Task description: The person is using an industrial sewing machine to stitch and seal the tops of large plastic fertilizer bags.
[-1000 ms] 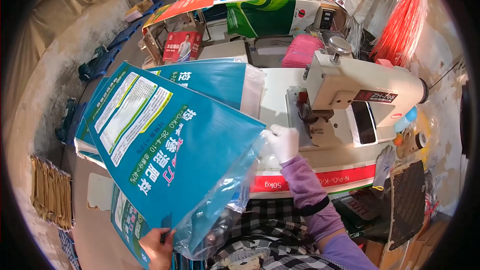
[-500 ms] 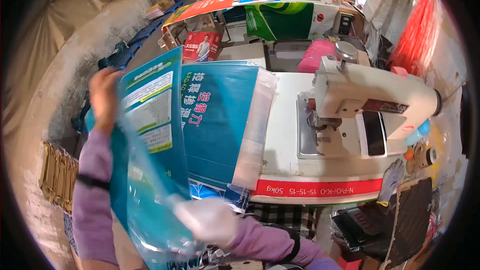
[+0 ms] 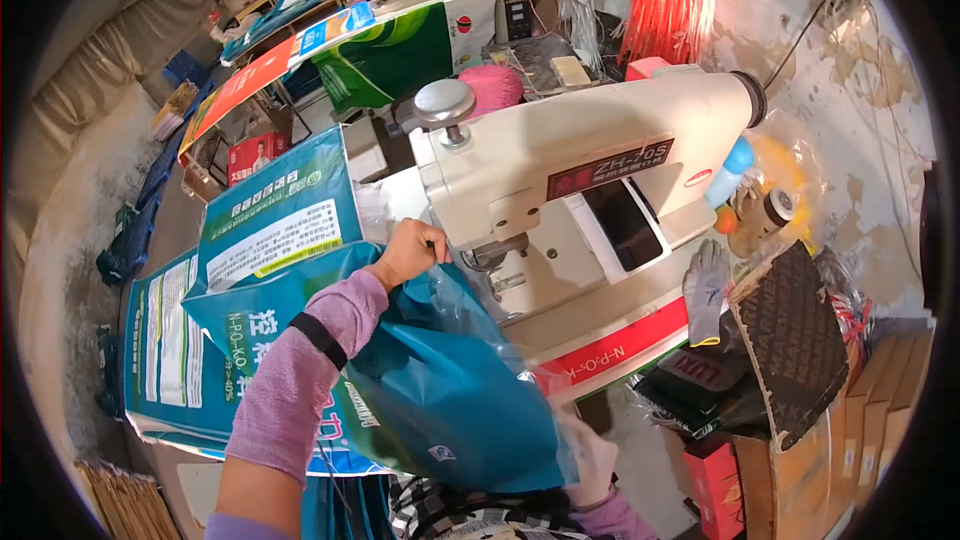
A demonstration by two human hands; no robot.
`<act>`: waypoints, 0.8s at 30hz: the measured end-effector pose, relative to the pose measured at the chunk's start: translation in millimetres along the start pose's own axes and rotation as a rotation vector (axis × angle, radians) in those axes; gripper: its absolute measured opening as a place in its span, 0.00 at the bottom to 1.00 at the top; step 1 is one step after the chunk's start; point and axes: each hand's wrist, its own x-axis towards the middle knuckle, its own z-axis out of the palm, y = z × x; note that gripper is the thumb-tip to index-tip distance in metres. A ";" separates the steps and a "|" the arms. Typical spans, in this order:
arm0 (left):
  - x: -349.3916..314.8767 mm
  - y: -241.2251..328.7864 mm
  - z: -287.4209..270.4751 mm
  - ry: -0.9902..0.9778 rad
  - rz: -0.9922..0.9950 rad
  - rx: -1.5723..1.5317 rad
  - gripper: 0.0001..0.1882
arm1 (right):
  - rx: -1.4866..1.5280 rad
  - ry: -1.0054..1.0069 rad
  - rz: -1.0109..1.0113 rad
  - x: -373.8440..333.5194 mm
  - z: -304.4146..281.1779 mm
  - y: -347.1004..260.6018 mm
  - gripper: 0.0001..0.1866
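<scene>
Our left hand grips the top edge of the teal bag beside the sewing machine. Our right hand clasps its lower corner, near our lap. More bags lie on the table.

Teal printed sacks beside machine

We see the sewing machine standing on the counter, right of centre. Left of it a stack of printed sacks lies flat. Our left hand grips a sack just beside the machine's needle end, and our right hand holds its lower edge near us. A glove lies on the counter to the machine's right.
</scene>
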 end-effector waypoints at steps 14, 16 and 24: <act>14.8 -5.5 16.1 0.110 -0.188 -0.321 0.12 | -0.559 -0.262 -0.216 14.3 -16.8 34.6 0.15; 12.2 8.8 17.6 0.160 -0.211 -0.406 0.12 | -0.553 -0.272 -0.303 12.2 -24.2 45.2 0.23; -9.9 19.3 -1.9 -0.069 0.490 0.472 0.10 | -0.447 -0.293 -0.228 15.1 -26.5 75.3 0.28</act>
